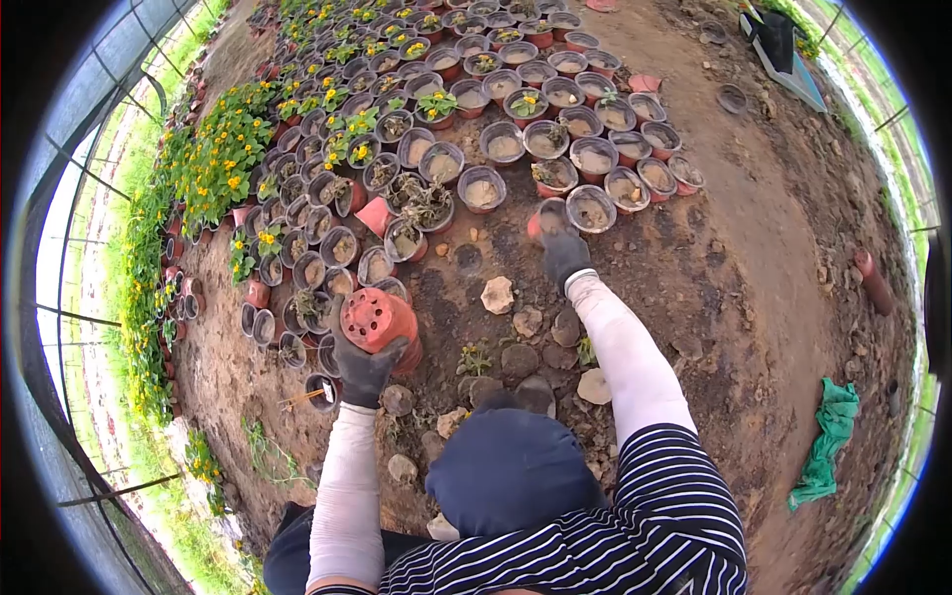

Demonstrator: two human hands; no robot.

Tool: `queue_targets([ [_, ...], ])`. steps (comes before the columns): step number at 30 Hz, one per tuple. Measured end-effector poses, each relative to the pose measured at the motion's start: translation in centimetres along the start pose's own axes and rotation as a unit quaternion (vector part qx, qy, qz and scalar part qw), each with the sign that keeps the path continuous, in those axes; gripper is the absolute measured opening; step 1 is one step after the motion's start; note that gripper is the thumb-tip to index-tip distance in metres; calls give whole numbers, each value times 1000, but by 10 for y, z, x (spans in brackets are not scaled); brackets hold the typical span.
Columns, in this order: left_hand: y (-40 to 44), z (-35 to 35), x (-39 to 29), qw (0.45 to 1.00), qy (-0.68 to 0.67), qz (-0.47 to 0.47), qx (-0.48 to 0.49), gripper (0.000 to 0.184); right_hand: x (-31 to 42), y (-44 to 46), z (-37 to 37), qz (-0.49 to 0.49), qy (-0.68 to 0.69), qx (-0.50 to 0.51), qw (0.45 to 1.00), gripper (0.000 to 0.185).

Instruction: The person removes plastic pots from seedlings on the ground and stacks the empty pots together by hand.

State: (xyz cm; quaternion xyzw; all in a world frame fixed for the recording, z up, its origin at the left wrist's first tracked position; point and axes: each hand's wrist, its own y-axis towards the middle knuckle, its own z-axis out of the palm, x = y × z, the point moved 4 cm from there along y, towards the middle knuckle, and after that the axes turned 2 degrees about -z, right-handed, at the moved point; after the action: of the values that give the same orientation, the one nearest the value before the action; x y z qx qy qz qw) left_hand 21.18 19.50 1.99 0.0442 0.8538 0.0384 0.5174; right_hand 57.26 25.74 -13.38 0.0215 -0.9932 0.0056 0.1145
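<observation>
My left hand [367,374], in a dark glove, is wrapped round a stack of reddish plastic plant pots [375,319]. The bottom of the end pot, with its drain holes, faces up. Stretched forward, my right hand [564,250], also gloved, grips a reddish plant pot [540,224] at the near edge of the pot rows. The glove hides part of that pot. Right beside it stands a soil-filled pot [591,209]. A tipped red pot [374,215] lies among pots with dried plants, beyond my left hand.
Many soil-filled pots [482,188] cover the ground ahead, some with yellow-flowered plants [213,149] at left. Loose clumps of soil [498,295] lie between my arms. At right are a green cloth [826,444] and a reddish cylinder [873,284]. Netting on a frame borders the left.
</observation>
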Motion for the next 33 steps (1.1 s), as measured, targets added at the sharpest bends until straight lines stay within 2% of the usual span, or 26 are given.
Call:
queue_targets([
  [1, 1, 1, 1, 1000, 3, -6, 1, 103, -7, 5, -5, 81, 193, -34, 977, 29],
  [4, 1, 2, 2, 999, -10, -28, -15, 102, -8, -12, -3, 95, 351, -196, 911, 26],
  [5, 1, 2, 5, 1000, -3, 3, -19, 98, -13, -19, 14, 117, 373, -140, 910, 30],
  [8, 1, 4, 7, 998, -54, 4, -20, 97, -12, -42, 23, 139, 223, 55, 963, 35],
  [9, 1, 5, 8, 999, -47, 1, -17, 99, -14, -44, 16, 138, 162, 116, 970, 43],
  [12, 2, 5, 10, 1000, -13, -1, -11, 102, -7, -46, -10, 100, 131, -33, 986, 55],
  [13, 3, 6, 10, 1000, 4, 8, -14, 102, -3, -38, -2, 20, 173, -70, 982, 65],
  [16, 2, 9, 4, 1000, 1, -5, -22, 99, 18, -21, 10, -37, 256, 118, 959, 67],
  [21, -1, 12, -14, 999, 37, 14, -28, 93, 40, -6, -10, -10, 154, 197, 968, 84],
  [24, -1, 13, -16, 999, 27, 11, -30, 93, 44, -10, 31, -26, 176, 201, 963, 92],
  [25, -1, 12, -14, 999, 17, 12, -28, 94, 46, -15, 31, -14, 185, 170, 968, 77],
  [28, -2, 10, -10, 1000, 11, -2, -25, 95, 42, -19, 39, 8, 241, 194, 951, 58],
  [29, -1, 9, -10, 1000, 11, 1, -25, 96, 39, -26, 39, -17, 270, 103, 957, 42],
  [32, -3, 8, -10, 1000, 15, 4, -23, 97, 21, -36, 45, 169, 392, 52, 903, 34],
  [33, -4, 8, -8, 1000, 16, 3, -25, 98, 17, -38, 34, 196, 427, 48, 882, 25],
])
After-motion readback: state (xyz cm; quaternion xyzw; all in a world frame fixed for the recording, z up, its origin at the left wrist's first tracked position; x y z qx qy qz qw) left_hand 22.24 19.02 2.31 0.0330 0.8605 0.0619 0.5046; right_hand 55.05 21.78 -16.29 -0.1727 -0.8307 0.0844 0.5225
